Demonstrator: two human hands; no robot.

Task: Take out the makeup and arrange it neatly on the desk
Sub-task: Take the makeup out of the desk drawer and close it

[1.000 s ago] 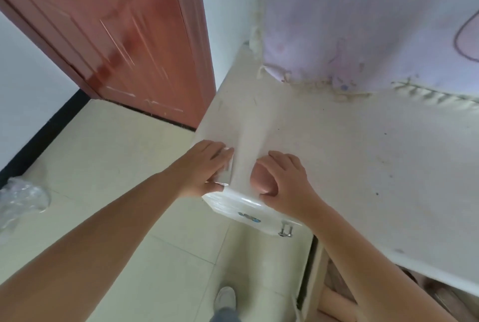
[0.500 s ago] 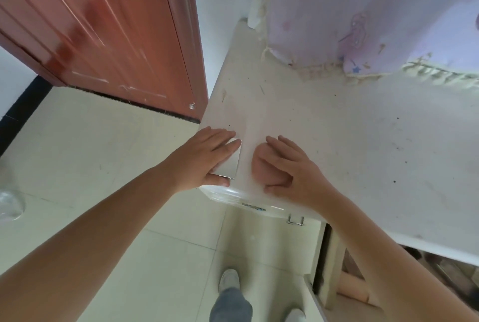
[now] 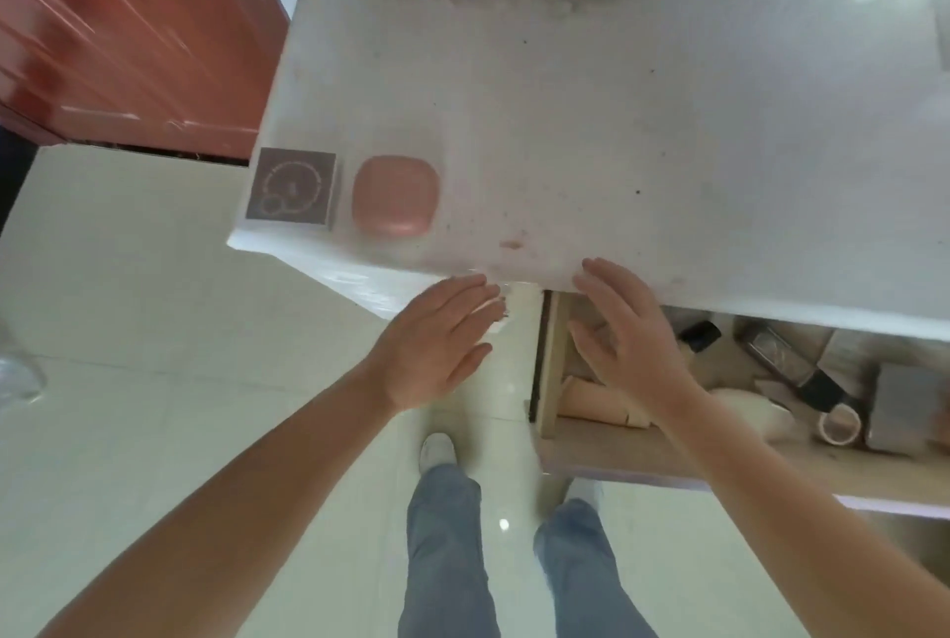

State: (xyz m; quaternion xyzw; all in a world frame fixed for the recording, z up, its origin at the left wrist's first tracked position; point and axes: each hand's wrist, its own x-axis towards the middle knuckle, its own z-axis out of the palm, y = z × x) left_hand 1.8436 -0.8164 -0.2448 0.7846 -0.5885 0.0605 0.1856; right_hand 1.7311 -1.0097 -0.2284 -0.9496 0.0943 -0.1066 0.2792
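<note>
Pink rounded compact (image 3: pixel 395 195) and a grey square compact (image 3: pixel 291 186) sit side by side at the front left corner of the white desk (image 3: pixel 617 134). Both hands are empty, fingers spread: left hand (image 3: pixel 437 344) hovers below the desk edge, right hand (image 3: pixel 624 329) over the open drawer (image 3: pixel 552 365) of makeup clutter.

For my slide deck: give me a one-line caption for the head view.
Two compacts, grey square and pink, sit side by side on the desk; both open hands hover near the open drawer.
</note>
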